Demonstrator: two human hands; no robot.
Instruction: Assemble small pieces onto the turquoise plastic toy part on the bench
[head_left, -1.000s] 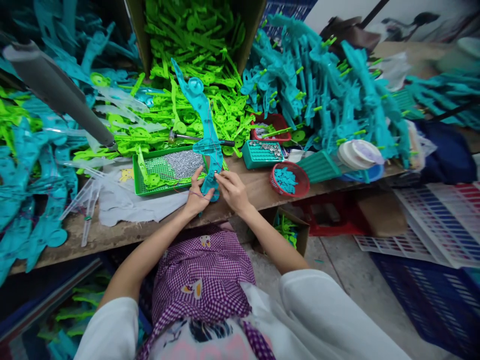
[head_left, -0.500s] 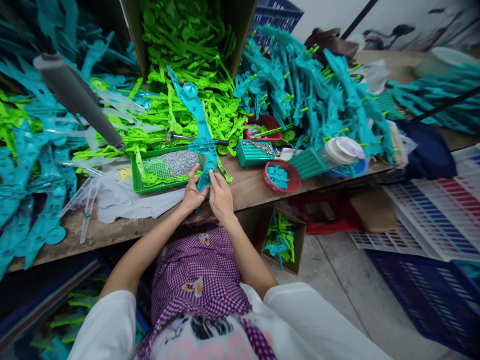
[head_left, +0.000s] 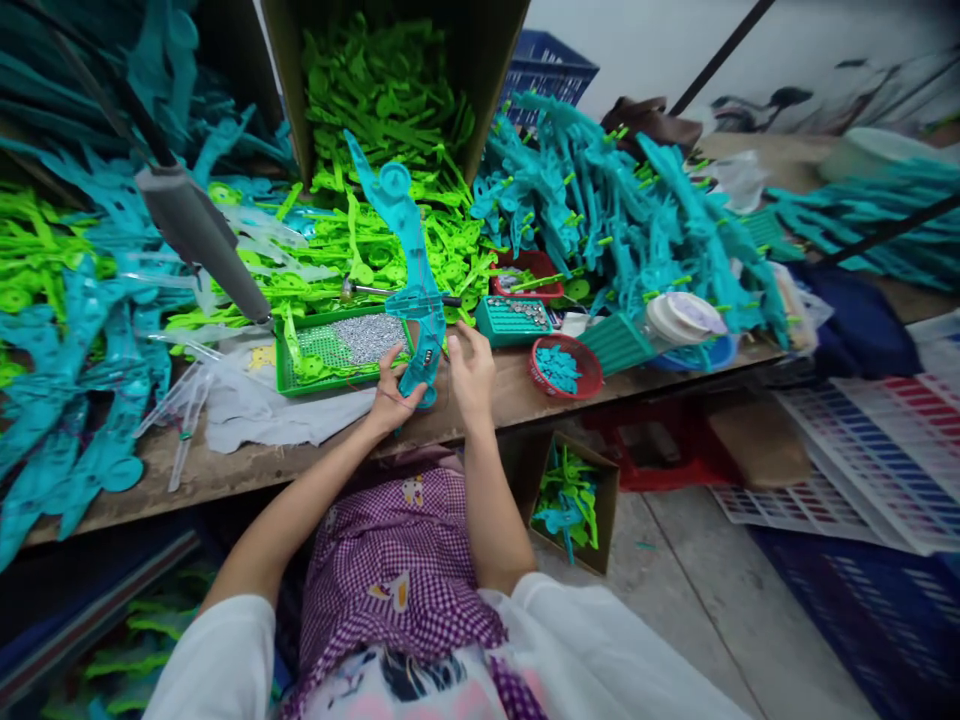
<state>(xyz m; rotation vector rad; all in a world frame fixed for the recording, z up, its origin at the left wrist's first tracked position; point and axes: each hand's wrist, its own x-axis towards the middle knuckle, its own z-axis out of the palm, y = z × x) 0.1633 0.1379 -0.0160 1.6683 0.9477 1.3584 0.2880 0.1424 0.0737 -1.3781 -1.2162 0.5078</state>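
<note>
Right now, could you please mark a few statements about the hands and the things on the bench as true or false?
1. The left hand grips the lower end of a long teal plastic piece that stands upright. True.
2. The right hand holds the hammer. False: the hammer lies on the green parts behind the piece, and the right hand is beside the piece's lower end.
3. The green tray holds a heap of small silver parts. True.
4. The round red basket holds green parts. False: it holds small teal pieces.
5. A cardboard box of parts sits on the floor under the wooden bench. True.
</note>
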